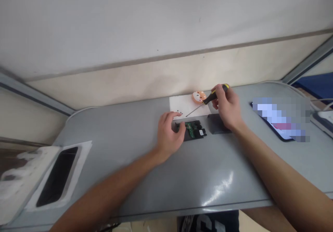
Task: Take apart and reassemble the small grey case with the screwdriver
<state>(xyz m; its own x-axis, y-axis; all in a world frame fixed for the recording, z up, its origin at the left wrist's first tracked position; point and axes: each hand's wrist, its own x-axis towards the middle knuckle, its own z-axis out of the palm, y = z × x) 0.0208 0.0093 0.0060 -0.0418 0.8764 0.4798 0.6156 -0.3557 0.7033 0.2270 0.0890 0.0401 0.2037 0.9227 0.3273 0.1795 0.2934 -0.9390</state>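
My right hand (227,107) is closed around the black and yellow handle of a screwdriver (212,96). Its thin shaft slants down left, the tip at a white paper (179,103) near several tiny dark screws (179,112). My left hand (170,131) has thumb and fingers apart, curved over the left end of a black device with a green circuit board (191,129); whether it touches the device I cannot tell. A flat dark cover (218,124) lies to the right, partly under my right wrist. A round orange and white animal-faced object (199,96) sits on the paper.
A lit phone or tablet (281,121), its screen blurred out, lies on the grey table (125,131) at right. Another dark phone (58,174) rests on white paper at left, beside a white power strip-like object (26,180). A wall (130,77) stands behind the table.
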